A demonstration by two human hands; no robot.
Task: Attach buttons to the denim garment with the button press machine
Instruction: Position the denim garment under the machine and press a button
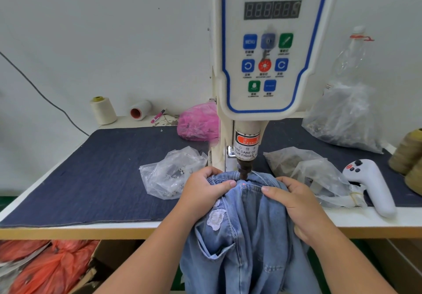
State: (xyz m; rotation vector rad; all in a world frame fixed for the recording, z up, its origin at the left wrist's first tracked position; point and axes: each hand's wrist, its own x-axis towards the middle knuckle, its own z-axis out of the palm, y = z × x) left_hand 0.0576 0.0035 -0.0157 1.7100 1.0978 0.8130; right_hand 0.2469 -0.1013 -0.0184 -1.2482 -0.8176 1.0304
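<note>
Dark cloth covers the worktable (96,179) where a denim garment (249,225) sits under a button press machine (267,65) at frame centre.
Left hand (203,191) and right hand (294,204) each grip bunched waistband fabric, flanking the press head (243,170); clear plastic bags (171,172) lie alongside.

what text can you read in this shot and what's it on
"SERVO BUTTON MACHINE": top of the machine's control panel.
"MENU": blue button.
"WARNING", "TAKE CARE OF YOUR FINGER": label on the press head, partly cut off.
Display: unlit.
Small captions under the buttons: too blurred.
</note>
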